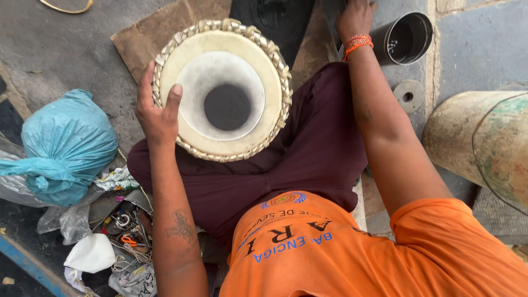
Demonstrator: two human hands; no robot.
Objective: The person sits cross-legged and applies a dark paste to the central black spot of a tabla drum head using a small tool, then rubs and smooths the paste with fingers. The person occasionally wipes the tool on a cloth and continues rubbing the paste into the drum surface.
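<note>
Head view: drum (223, 91) rests tilted on the seated person's lap, at 11 o'clock in frame, skin facing up. Risk: only one hand steadies it; if that grip loosens, the drum could roll off the knee onto the floor. Left hand (157, 113) lies half open at the drum's 9 o'clock edge, fingers on the woven rim, thumb on the skin. Right hand (355, 19) reaches to 1 o'clock beside a metal can (410, 38); its fingers are cut off, so grip cannot be told.
</note>
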